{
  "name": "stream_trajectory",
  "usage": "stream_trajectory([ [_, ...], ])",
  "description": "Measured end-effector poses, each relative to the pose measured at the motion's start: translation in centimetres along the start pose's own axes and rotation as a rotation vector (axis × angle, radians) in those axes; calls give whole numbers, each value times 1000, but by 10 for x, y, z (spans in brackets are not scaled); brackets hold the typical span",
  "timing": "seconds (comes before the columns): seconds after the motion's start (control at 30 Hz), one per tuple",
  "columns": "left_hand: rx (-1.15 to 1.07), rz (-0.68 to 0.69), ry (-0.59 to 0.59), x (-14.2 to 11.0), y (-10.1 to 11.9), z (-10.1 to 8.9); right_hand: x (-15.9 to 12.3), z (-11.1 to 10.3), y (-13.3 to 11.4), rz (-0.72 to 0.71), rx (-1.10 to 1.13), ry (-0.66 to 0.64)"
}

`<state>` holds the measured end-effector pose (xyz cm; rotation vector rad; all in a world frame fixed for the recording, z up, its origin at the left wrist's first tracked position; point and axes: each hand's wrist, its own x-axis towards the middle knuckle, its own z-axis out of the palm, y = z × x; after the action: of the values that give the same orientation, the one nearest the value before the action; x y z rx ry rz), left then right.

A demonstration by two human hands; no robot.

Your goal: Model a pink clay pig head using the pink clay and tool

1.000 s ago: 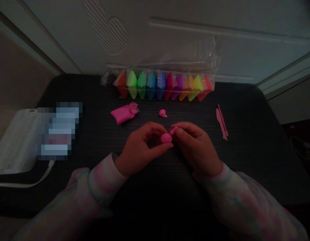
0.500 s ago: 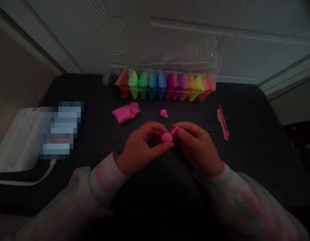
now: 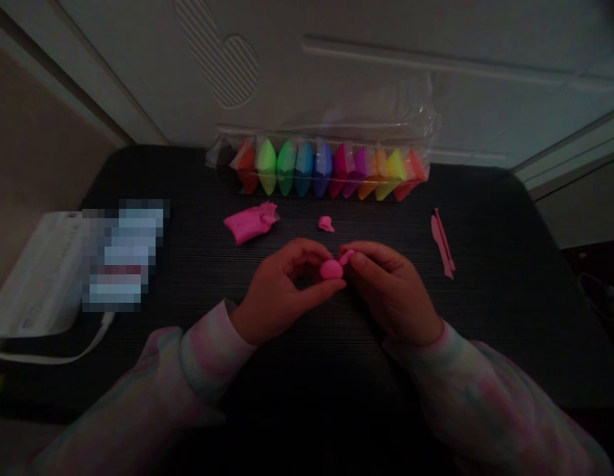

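Between the thumb and fingers of my left hand point(image 3: 287, 291) is a smooth, rounded ball of pink modelling clay point(image 3: 331, 269). My right hand point(image 3: 394, 287) pinches a small, flattened bit of pink clay point(image 3: 346, 256) at the ball's upper right; whether the two pieces touch I cannot tell. Just beyond my fingers, a small lump of pink clay point(image 3: 325, 223) lies on the dark table. A crumpled packet of pink clay point(image 3: 250, 223) rests beyond my left hand. To the right of my right hand lie slim pink modelling tools point(image 3: 442, 243).
A clear plastic bag holds a row of coloured clay packets point(image 3: 304, 168) along the back of the black table point(image 3: 510, 297), against a pale panel. On the left are a blurred-out phone point(image 3: 126, 254), a white box-shaped device point(image 3: 42, 271) and a white cable point(image 3: 83, 350).
Both hands keep nearly the same pose and hold the same clay pieces. The whole view has shifted very slightly.
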<state>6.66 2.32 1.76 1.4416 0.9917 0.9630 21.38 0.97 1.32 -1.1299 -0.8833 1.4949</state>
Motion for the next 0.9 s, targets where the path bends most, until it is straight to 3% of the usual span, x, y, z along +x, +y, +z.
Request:
stream_trajectory([
  [0.3,89,28,-10,-1,0,0,1,0,0,-4,0,15],
  [0.47,580,193,-33,3,-6,-2,6,-4,-1,-56,-37,50],
  [0.53,796,275,-60,5,-11,-3,9,-8,-2,-117,-148,100],
  [0.63,950,309,-80,7,-17,-4,13,-13,-5,-203,-422,148],
  [0.8,955,290,-105,8,-19,-6,19,-24,-9,-447,-1005,182],
  [0.9,924,287,-108,7,-18,-8,23,-31,-8,-498,-1194,193],
])
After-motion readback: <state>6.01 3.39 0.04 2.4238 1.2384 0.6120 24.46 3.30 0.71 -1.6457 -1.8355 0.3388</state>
